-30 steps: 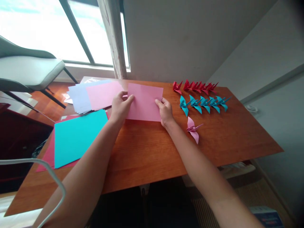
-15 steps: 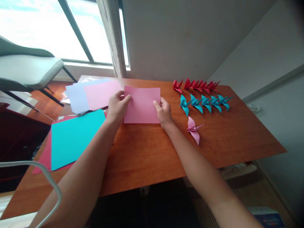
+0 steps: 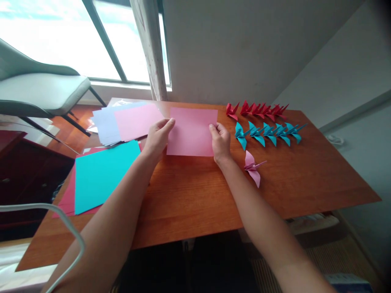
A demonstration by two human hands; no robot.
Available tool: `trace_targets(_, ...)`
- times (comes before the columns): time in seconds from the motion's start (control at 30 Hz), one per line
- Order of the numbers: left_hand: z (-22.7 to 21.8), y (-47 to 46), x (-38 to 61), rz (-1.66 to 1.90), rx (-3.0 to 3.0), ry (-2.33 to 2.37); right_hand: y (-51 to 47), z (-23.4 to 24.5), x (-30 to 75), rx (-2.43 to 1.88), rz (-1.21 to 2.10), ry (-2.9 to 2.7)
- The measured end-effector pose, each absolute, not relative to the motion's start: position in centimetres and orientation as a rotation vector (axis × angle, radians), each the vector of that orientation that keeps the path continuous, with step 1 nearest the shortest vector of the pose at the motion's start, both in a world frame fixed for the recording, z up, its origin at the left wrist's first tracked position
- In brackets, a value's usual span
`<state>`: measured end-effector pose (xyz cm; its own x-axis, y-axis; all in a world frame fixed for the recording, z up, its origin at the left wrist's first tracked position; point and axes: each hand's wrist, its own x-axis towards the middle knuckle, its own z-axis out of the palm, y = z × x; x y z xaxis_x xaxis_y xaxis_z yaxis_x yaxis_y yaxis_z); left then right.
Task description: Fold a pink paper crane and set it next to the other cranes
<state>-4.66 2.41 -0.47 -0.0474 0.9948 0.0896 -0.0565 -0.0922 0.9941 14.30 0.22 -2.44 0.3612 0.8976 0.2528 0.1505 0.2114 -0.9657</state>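
Observation:
A flat pink sheet of paper is held up over the table between my two hands. My left hand pinches its left edge, thumb on the front face. Closed on the right edge is my right hand, its thumb also on the front and its other fingers mostly behind the sheet. To the right of that hand lies a folded pink paper crane. Beyond it stand a row of turquoise paper cranes and a row of red paper cranes.
Turquoise paper lies over red paper at the table's left. Behind are pale blue sheets with pink paper on top. A white cable curves past my left forearm. A chair stands by the window.
The sheet and both hands have shifted slightly right and up, and the sheet is tilted a little. My view has turned slightly. Both hands keep their hold.

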Motion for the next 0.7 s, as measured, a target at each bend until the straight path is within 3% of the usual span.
trace_targets(0.27, -0.2, 2.3, -4.8, 1.288, 1.088, 1.178, 0.6, -2.9, 14.2, -1.225, 0.688, -1.060)
trace_targets(0.5, -0.6, 3.2, -5.4, 1.565, 1.075, 1.268, -0.9, -2.1, 14.1, -1.177, 0.212, -1.460)
trace_targets(0.7, -0.5, 3.9, -6.1, 1.605, 0.990, 1.250, -1.1, -1.8, 13.6, -1.149, 0.150, -1.706)
